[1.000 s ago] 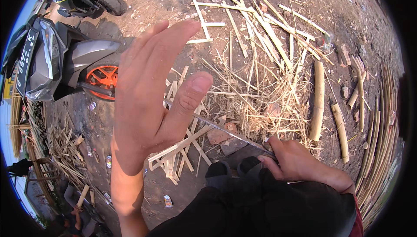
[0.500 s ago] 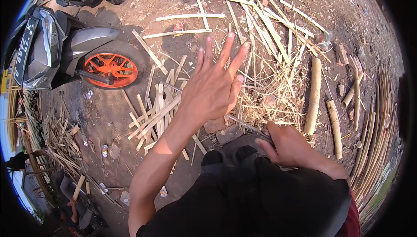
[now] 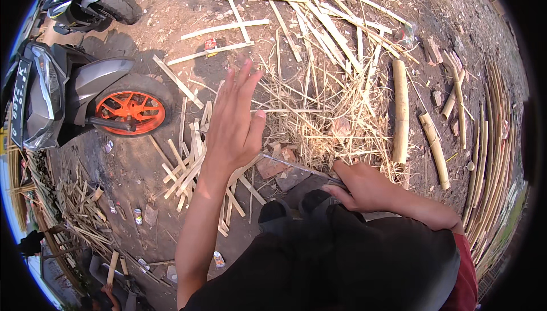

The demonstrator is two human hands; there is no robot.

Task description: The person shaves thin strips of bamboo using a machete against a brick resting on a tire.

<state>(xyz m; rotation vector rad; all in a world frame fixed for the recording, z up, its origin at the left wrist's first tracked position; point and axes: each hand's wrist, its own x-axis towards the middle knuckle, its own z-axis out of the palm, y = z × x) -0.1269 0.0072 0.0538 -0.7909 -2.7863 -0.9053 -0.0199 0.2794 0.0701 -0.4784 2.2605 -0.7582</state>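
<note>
My left hand (image 3: 235, 123) is raised over the ground with its fingers stretched out and nothing in it. Beneath and beside it lies a stack of split bamboo strips (image 3: 194, 168), partly covered by the hand and forearm. In front of my lap, my right hand (image 3: 364, 187) is closed around the handle of a knife (image 3: 301, 167). Its long, thin metal blade points left, toward my left wrist, and the handle is hidden in my fist. Just beyond the blade is a heap of curled bamboo shavings (image 3: 342, 123).
Bamboo poles (image 3: 401, 111) lie to the right, near a row of long thin poles (image 3: 493, 151). A motorbike with an orange front wheel (image 3: 130, 112) stands at left. Broken bricks (image 3: 270, 165) sit near the blade. At lower left, another person's hand (image 3: 108, 291) is by a bamboo piece.
The view has shifted. My left hand has moved left, away from the shavings and over the strip stack, its fingers now closer together. My right hand stays on the knife, almost in place.
</note>
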